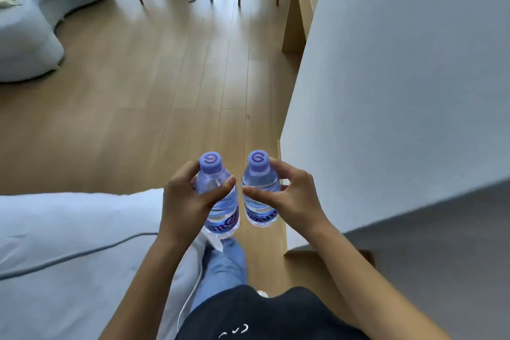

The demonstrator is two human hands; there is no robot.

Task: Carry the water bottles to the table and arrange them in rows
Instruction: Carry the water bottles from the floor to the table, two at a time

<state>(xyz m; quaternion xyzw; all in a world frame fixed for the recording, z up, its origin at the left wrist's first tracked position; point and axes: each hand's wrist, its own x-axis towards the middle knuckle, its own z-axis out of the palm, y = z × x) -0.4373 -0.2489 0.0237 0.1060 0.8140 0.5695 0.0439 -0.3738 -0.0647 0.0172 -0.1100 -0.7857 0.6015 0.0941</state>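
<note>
The person stands on the wooden floor (165, 77) with a water bottle in each hand, both upright, side by side, just apart, held in the air. The left hand (185, 199) curls its fingers and thumb around the left bottle (219, 199). The right hand (292, 196) grips the right bottle (259, 193) likewise. A white table (400, 77) stands just to the right; a pale sofa (69, 243) lies to the left.

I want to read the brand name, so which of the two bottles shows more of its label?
The bottle in the left hand: its purple label band shows below the thumb, while the bottle in the right hand shows less label.
</note>
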